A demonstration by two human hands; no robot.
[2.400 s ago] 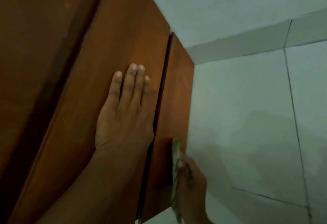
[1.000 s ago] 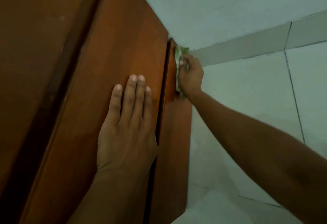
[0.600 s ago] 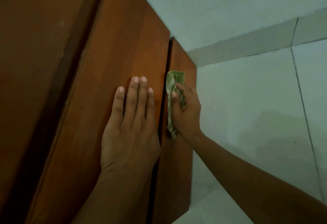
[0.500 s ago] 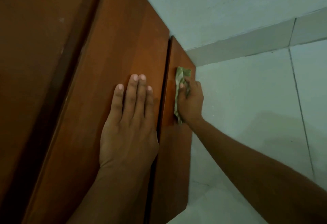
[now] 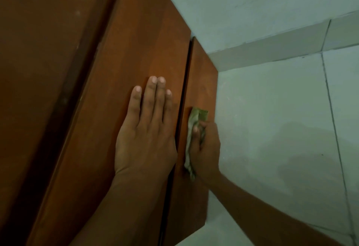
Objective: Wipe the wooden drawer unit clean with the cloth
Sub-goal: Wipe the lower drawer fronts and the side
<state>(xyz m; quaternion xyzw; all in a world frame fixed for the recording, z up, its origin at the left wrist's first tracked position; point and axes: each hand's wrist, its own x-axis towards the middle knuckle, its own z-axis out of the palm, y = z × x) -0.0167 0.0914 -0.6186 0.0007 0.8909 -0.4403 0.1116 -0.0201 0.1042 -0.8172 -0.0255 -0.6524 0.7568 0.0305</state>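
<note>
Drawer unit: the wooden drawer unit (image 5: 139,47) fills the left half of the view, its reddish-brown faces seen from above at a steep slant; a dark seam splits a wide panel on the left from a narrow panel (image 5: 202,82) on the right.
Left hand: the left hand (image 5: 146,131) lies flat on the wide panel, palm down, the four fingers straight and close together pointing to the far end, the thumb hidden; it holds nothing.
Right hand: the right hand (image 5: 206,148) is on the narrow panel, just right of the seam, fingers curled and clasped on the cloth, the forearm reaching in from the near right.
Cloth: the cloth (image 5: 195,121), greenish and bunched into a long wad, is pressed against the narrow panel under the right hand; its far end sticks out past the fingertips and its near end shows below the heel of the hand.
Spacing: the two hands are near each other, with the seam between them, not touching.
Floor: pale tiled floor (image 5: 281,129) lies to the right of the unit, meeting a pale wall (image 5: 252,2) at the far side.
</note>
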